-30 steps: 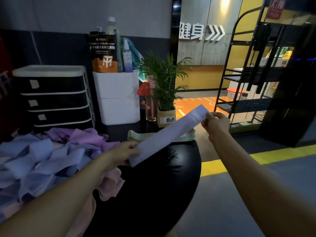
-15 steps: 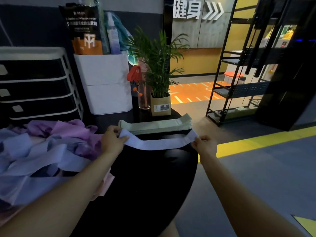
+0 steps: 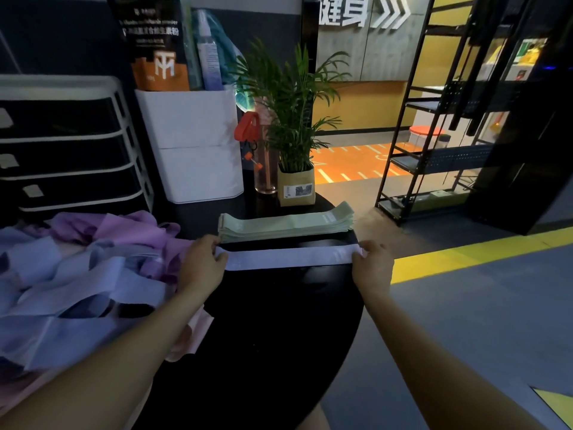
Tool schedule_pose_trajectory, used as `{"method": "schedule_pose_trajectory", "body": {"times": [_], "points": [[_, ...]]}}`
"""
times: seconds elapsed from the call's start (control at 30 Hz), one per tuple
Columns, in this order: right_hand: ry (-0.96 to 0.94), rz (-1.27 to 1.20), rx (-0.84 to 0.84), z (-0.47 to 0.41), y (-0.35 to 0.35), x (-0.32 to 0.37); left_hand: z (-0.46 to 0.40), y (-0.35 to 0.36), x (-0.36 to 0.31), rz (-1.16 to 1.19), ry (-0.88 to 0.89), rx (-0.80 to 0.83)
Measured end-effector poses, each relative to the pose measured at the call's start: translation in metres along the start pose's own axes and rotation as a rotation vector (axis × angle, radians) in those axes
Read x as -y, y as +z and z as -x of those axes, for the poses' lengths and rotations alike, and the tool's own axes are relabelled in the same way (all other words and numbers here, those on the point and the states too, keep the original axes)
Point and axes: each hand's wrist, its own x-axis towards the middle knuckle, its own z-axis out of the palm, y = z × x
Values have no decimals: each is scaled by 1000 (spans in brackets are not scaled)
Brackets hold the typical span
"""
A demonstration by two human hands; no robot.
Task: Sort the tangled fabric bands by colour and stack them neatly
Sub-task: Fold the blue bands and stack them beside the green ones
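A pale lilac band (image 3: 288, 257) lies stretched flat across the round black table (image 3: 273, 321). My left hand (image 3: 203, 262) pinches its left end and my right hand (image 3: 373, 263) pinches its right end. Just behind it sits a neat stack of pale green bands (image 3: 285, 225). A tangled heap of lilac, purple and pink bands (image 3: 83, 280) covers the table's left side, under my left forearm.
At the table's back stand a potted plant (image 3: 294, 181), a pink bottle (image 3: 265, 169), a white bin (image 3: 192, 144) and a black-and-white drawer unit (image 3: 68, 144). A black metal rack (image 3: 449, 135) stands on the floor to the right, past a yellow floor line.
The lilac band came down from the air, where it was held slanted, and now lies straight and taut on the table in front of the green stack.
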Motion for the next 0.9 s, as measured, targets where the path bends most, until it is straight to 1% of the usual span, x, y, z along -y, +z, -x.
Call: {"method": "schedule_pose_trajectory", "body": {"times": [0.07, 0.17, 0.27, 0.33, 0.43, 0.6, 0.67, 0.8, 0.9], "points": [[-79, 52, 46, 3, 4, 1, 4, 1, -1, -78, 81, 39], [-218, 110, 172, 9, 14, 5, 11, 1, -2, -152, 200, 103], [-331, 201, 277, 16, 23, 5, 17, 1, 4, -178, 263, 106], [-374, 258, 276, 18, 25, 3, 22, 0, 8, -200, 262, 103], [-397, 272, 246, 19, 26, 1, 25, 0, 10, -229, 246, 115], [-447, 320, 220, 21, 27, 4, 20, -12, 2, -183, 258, 106], [-458, 287, 236, 23, 28, 9, 15, -23, -3, -181, 270, 83], [-518, 144, 340, 37, 39, 37, 10, -56, -4, -156, 313, 37], [-593, 68, 396, 58, 56, 64, 19, -80, 2, -225, 295, 25]]}}
